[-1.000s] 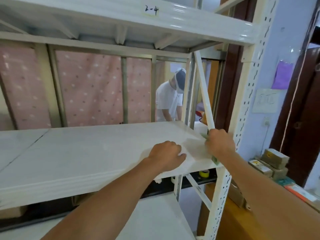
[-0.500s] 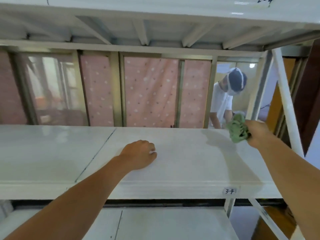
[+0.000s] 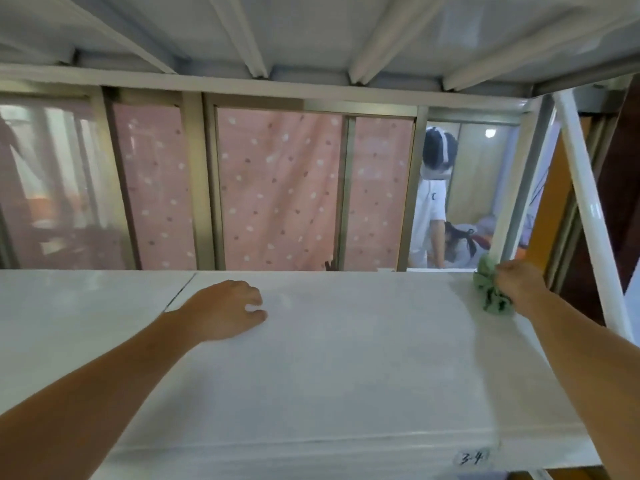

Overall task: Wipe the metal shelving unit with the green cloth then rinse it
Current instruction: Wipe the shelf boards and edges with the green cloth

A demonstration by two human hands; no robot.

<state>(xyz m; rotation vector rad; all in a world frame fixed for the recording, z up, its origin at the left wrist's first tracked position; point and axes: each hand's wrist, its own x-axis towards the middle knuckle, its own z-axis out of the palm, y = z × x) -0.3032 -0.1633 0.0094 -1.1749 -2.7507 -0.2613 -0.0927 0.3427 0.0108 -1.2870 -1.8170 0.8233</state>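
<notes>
Our right hand [image 3: 517, 285] bunches the green cloth [image 3: 491, 292] at the shelf [image 3: 346, 358] back corner; left hand [image 3: 225, 310] rests flat, fingers loose. We should press firmly and sweep in overlapping strokes.

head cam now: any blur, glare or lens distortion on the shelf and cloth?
Head view: soft all over; green cloth and right hand smeared, left hand sharper. Wide-angle bowing bends the right upright and upper beam. Light even, faint sheen on the shelf board, soft shadow under the right forearm.

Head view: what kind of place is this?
Probably a storeroom or workroom: bare white metal shelving with a handwritten bay label, pink dotted curtains behind glazed partitions, and another person working beyond.
</notes>
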